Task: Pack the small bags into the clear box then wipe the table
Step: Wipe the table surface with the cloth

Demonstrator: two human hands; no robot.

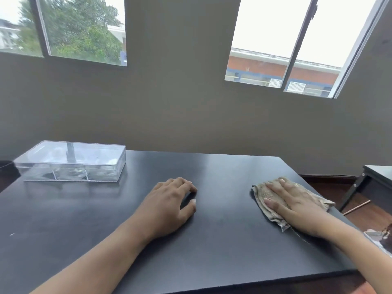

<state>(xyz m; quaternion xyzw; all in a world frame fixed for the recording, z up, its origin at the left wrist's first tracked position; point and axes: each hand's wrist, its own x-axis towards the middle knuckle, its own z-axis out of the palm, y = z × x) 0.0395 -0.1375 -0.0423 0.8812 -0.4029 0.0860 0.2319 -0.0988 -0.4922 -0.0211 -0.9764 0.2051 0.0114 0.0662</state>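
Note:
A clear box with its lid on stands at the far left of the black table; pale small bags show dimly through its walls. My right hand lies flat, fingers spread, pressing a beige cloth onto the table near its right edge. My left hand rests on the middle of the table, fingers curled down with the tips on the surface, holding nothing.
The table's far edge meets a grey wall with two windows. A second dark table stands to the right across a gap of wooden floor. A dark object sits just left of the box.

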